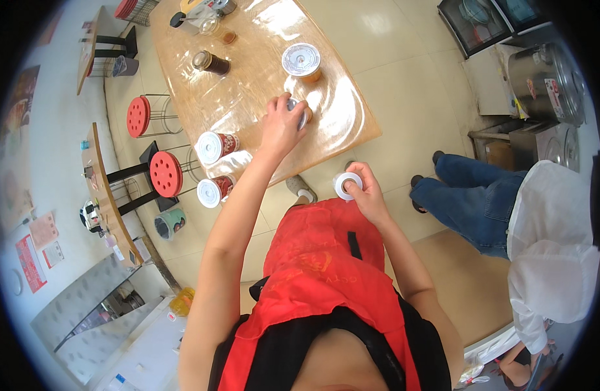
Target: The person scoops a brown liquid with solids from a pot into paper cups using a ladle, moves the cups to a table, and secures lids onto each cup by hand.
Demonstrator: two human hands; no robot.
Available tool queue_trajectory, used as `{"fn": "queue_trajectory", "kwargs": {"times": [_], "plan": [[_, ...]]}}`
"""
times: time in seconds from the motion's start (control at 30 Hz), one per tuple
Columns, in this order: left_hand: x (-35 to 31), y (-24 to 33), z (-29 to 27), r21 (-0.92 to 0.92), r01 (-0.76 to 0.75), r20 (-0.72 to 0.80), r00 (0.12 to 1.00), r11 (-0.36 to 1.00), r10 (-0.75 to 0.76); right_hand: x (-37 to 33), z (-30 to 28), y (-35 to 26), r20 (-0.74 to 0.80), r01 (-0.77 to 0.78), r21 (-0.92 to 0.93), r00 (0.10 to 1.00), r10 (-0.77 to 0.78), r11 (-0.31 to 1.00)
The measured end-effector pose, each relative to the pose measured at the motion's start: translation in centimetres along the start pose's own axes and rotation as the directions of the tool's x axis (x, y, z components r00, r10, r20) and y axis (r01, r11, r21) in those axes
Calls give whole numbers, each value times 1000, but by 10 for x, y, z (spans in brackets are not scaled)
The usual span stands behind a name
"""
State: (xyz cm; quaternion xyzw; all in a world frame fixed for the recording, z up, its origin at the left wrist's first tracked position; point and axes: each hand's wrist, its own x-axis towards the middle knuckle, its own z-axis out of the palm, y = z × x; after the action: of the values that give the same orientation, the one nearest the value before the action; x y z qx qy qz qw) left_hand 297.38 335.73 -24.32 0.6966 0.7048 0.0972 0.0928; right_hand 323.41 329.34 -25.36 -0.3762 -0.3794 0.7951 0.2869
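My left hand (280, 129) reaches over the wooden table (254, 85) and closes around a small clear lidded cup (306, 117) with orange-brown contents. The fingers cover part of its lid. Off the table's near edge, my right hand (371, 195) holds a roll of clear tape (340, 183) with a white rim, thumb across its middle. Farther along the table from the small cup is a bigger lidded tub (301, 60) with orange-brown contents. Left of my left forearm, two red paper cups, one farther (211, 148) and one nearer (210, 193), have white lids.
Farther back stand a dark jar (211, 62) and an amber-filled jar (218, 30). Red round stools, one (138, 116) and another (166, 174), line the left side. A person in blue jeans (472, 202) stands at right, near a large steel pot (544, 85). A bin (170, 223) sits at left.
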Motion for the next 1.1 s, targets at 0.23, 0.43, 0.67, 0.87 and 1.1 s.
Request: {"fn": "queue_trajectory", "kwargs": {"times": [0.23, 0.43, 0.67, 0.87, 1.1], "plan": [[10, 11, -15, 9, 14, 38, 999, 1000, -15, 28, 11, -35, 30, -4, 188, 1000, -2, 982], [-56, 4, -70, -708, 52, 31, 999, 705, -42, 51, 51, -53, 180, -70, 338, 984, 8, 938], [-127, -38, -110, -852, -4, -159, 955, 524, -250, 87, 151, -47, 379, -184, 283, 923, 67, 941], [-154, -141, -132, -989, 40, -25, 903, 143, -428, 144, 243, -25, 320, -76, 109, 947, 38, 991], [-162, -273, -64, -975, -21, 121, 788, -223, -604, 266, 294, 12, 175, 86, -302, 984, -33, 950]]}}
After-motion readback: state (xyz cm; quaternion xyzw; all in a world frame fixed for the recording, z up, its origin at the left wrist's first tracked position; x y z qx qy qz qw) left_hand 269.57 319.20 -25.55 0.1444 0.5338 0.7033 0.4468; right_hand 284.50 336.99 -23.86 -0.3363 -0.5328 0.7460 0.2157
